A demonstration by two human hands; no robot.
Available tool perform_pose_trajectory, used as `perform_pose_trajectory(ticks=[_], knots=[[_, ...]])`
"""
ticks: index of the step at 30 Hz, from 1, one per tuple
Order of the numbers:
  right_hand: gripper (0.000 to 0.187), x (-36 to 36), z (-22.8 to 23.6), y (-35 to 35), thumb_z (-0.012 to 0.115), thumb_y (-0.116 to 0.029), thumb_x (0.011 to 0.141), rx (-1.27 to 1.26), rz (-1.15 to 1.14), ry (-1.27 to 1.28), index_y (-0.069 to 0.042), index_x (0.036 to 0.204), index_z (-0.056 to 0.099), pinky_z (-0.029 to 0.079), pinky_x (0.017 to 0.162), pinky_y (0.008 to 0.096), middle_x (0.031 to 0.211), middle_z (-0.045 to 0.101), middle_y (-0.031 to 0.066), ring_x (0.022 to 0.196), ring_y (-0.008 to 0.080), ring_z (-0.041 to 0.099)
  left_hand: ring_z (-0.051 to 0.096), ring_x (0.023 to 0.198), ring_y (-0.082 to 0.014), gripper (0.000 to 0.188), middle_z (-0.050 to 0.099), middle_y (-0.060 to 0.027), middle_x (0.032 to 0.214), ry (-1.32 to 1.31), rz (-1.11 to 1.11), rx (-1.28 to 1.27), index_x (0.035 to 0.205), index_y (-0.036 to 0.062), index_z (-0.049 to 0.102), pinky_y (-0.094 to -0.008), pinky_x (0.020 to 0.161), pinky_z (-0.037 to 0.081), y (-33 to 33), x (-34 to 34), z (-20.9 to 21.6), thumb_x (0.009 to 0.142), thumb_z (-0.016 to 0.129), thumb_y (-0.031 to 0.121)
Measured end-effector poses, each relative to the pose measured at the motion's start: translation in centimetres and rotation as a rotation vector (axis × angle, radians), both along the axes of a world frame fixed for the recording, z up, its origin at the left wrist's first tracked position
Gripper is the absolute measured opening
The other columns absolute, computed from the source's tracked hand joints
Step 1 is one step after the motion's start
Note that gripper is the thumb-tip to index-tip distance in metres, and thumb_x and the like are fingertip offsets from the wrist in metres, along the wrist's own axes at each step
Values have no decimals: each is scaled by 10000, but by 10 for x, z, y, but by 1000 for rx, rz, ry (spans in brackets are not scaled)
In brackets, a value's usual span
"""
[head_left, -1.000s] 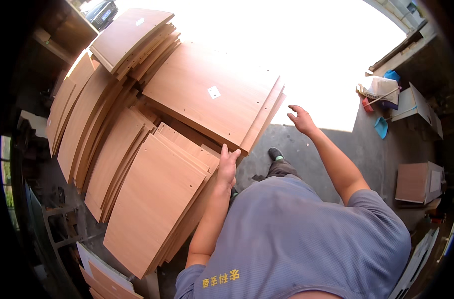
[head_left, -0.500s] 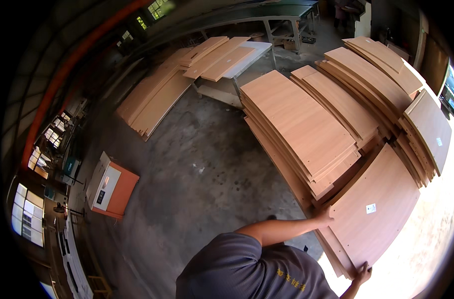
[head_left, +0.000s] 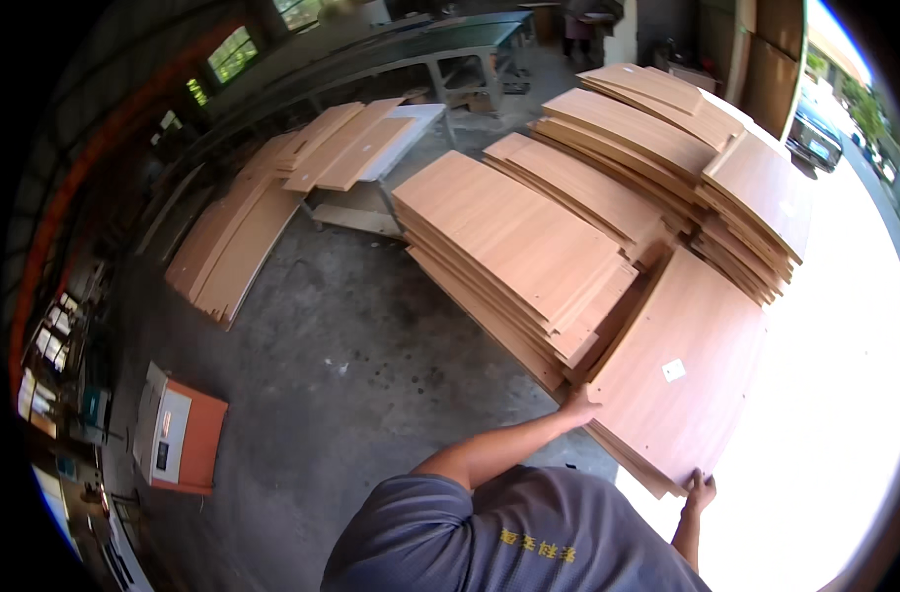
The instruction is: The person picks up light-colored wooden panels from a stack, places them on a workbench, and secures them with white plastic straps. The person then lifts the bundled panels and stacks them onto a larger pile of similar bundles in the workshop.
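Observation:
A wooden panel [head_left: 695,326] with a small white label lies tilted over other boards at the right of the view. My left hand [head_left: 579,407] is closed around its left edge near the front corner, the thumb on the upper face. At the near right corner my right hand [head_left: 702,489] grips the panel's edge, with part of its fingers hidden beneath. More board edges show under the panel between my hands. Just beyond my left hand stands a tall stack of wooden boards [head_left: 509,237].
More board stacks [head_left: 633,128] stand behind, with another pile [head_left: 756,192] at the right. Further boards [head_left: 235,232] lie left of a low white table [head_left: 411,138]. An orange and white box-shaped machine [head_left: 188,434] stands on the concrete floor at left. Sunlit ground lies to the right.
My view has swung to the right, so the panel, stacks and machine appear further left. Both hands keep their hold on the panel, which looks little moved against the stacks.

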State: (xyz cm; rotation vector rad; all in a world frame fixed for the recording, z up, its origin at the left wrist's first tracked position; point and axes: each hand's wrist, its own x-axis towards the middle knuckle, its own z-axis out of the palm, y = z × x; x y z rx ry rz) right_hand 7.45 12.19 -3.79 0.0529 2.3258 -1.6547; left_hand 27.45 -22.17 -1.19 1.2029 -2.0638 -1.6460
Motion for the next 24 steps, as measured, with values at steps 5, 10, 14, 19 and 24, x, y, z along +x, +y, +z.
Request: perform_pose_trajectory(ticks=[5, 10, 14, 19, 24], knots=[[430, 4, 29, -12, 684, -111, 831, 149, -42, -19, 113, 1180, 572, 475, 858, 343, 1018, 664, 178, 921, 222, 616, 604, 1062, -271, 477, 627, -170, 1132, -30, 14, 34, 1172, -29, 541, -369, 894, 478, 5, 3, 35, 746, 672, 139], [476, 24, 22, 6, 693, -97, 815, -81, -68, -17, 107, 1221, 550, 485, 879, 308, 1071, 665, 165, 969, 203, 629, 604, 1060, -260, 477, 626, -173, 1132, -41, -31, 128, 1174, -35, 529, -349, 907, 470, 10, 16, 7, 772, 681, 172], [477, 42, 12, 23, 701, -76, 797, -59, -82, -20, 93, 1219, 557, 495, 869, 311, 1083, 667, 153, 966, 202, 638, 612, 1046, -263, 468, 633, -171, 1108, -31, -56, 105, 1164, -36, 531, -348, 901, 472, 17, 42, -22, 771, 682, 170], [413, 44, 0, 40, 645, -245, 873, 199, 49, 12, 90, 1107, 587, 510, 798, 349, 979, 678, 200, 890, 252, 662, 626, 1005, -281, 479, 645, -179, 1052, -305, -42, -71, 1100, -39, 548, -368, 875, 484, 4, 64, -50, 808, 717, 301], [642, 15, -18, 43, 481, -584, 921, 483, 208, 10, 54, 860, 525, 486, 685, 478, 804, 619, 317, 804, 457, 630, 616, 773, -116, 446, 650, -35, 924, -203, 12, 452, 1050, 65, 633, -292, 616, 511, 9, 40, -26, 857, 688, 463]])
